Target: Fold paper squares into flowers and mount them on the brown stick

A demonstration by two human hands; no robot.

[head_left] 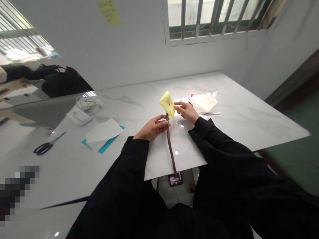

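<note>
- My left hand (152, 127) is closed around a thin brown twig (169, 146), just below its top end; left fingers (161, 123) clamped on it.
- My right hand (186, 112) is raised beside the top of the twig; right fingers (177, 105) are close together, tips at the right corner of a folded yellow paper (165, 103). They touch it; I cannot tell whether they pinch it.
- The folded yellow paper sits at the twig's top end, tilted, a dark pin-like dot (169, 104) at its middle.
- The twig slants down toward me over the desk (239, 113) and passes its near edge; the lower end is lost behind a blurred patch (175, 178).
- Just beyond my right hand: a loose stack of white paper (203, 104), a red edge showing at its back.
- Left of my left hand: a white sheet (102, 134) lying on a blue sheet (117, 133).
- Further left: black-handled scissors (46, 146), and a white cable (88, 104) coiled by a white box (79, 117).
- Black sleeves cover both forearms.
- Above the desk: a barred window (214, 16), and a yellow note (109, 12) on the wall.
</note>
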